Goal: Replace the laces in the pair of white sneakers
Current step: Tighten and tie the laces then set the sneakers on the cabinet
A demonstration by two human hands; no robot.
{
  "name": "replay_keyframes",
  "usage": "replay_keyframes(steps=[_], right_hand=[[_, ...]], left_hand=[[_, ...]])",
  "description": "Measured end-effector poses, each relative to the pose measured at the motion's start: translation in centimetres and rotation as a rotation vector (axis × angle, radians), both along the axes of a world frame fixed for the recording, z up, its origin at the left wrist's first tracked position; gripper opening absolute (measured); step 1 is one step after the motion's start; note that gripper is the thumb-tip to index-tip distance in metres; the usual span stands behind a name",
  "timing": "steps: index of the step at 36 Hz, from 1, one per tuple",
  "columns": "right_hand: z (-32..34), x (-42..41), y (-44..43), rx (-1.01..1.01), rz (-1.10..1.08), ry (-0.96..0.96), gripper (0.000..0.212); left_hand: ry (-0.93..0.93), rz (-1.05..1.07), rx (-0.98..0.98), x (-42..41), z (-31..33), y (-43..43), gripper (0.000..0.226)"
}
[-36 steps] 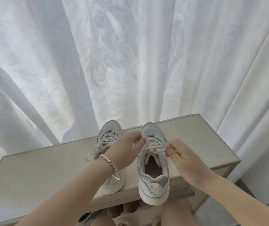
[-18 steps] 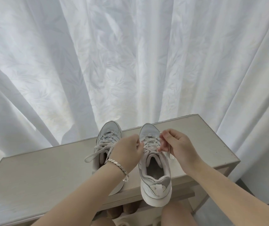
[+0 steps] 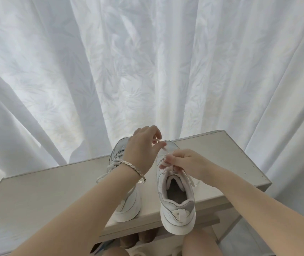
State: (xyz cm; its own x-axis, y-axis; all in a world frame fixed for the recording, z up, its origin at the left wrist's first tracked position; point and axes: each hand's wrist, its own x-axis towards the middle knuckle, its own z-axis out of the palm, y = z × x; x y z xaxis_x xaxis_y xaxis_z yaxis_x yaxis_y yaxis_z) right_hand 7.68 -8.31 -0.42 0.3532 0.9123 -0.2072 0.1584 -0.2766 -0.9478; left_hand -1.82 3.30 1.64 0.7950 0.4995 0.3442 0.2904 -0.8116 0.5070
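Two white sneakers stand side by side on a pale shelf top (image 3: pixel 55 191), toes toward the curtain. The right sneaker (image 3: pixel 177 204) has its heel past the front edge. My left hand (image 3: pixel 143 148), with a bracelet on the wrist, is raised above the toes and pinches a taut white lace (image 3: pixel 163 150) between thumb and fingers. My right hand (image 3: pixel 186 161) grips the lacing on that sneaker's tongue, fingers curled. The left sneaker (image 3: pixel 127 204) is partly hidden behind my left forearm; its lace loops hang out to the left.
A white patterned curtain (image 3: pixel 147 61) hangs right behind the shelf unit. A lower shelf with several dark items shows under the front edge (image 3: pixel 134 239). My knees are below the shelf. Pale floor lies at the right.
My left hand has risen up and away from the right sneaker, drawing the lace out. My right hand dropped onto the lacing near the tongue and stays there.
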Motion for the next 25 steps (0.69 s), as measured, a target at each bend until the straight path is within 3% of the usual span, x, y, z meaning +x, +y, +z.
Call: replay_keyframes(steps=[2,5,8,10,12,17,20,25], right_hand=[[0.1,0.3,-0.2,0.036,-0.04,0.153,0.033],[-0.2,0.6,-0.4,0.069,-0.063,0.218,0.03],[-0.6,0.8,-0.4,0.08,-0.071,0.222,0.031],[-0.9,0.9,-0.4,0.09,-0.065,0.224,0.03],[-1.0,0.8,-0.4,0.106,-0.073,0.231,0.027],[-1.5,0.6,-0.5,0.213,-0.23,0.266,0.019],[-1.3,0.2,-0.8,0.271,-0.369,0.241,0.003],[-1.6,-0.3,-0.9,0.281,-0.473,0.038,0.027]], left_hand=[[-0.039,0.08,-0.012,-0.1,-0.5,0.1,0.017],[-0.113,0.067,-0.039,-0.6,-0.9,-0.5,0.007],[-0.021,-0.12,-0.321,-1.2,-1.3,-1.6,0.004],[-0.007,-0.193,-0.47,-1.4,-1.6,-2.1,0.019],[-0.055,-0.15,-0.509,-1.5,-2.0,-2.1,0.025],[-0.131,-0.045,-0.615,-1.5,-2.4,-2.1,0.012],[-0.129,-0.029,-0.67,-1.6,-2.8,-2.7,0.013],[-0.178,0.033,-0.712,-1.5,-3.5,-3.3,0.021]])
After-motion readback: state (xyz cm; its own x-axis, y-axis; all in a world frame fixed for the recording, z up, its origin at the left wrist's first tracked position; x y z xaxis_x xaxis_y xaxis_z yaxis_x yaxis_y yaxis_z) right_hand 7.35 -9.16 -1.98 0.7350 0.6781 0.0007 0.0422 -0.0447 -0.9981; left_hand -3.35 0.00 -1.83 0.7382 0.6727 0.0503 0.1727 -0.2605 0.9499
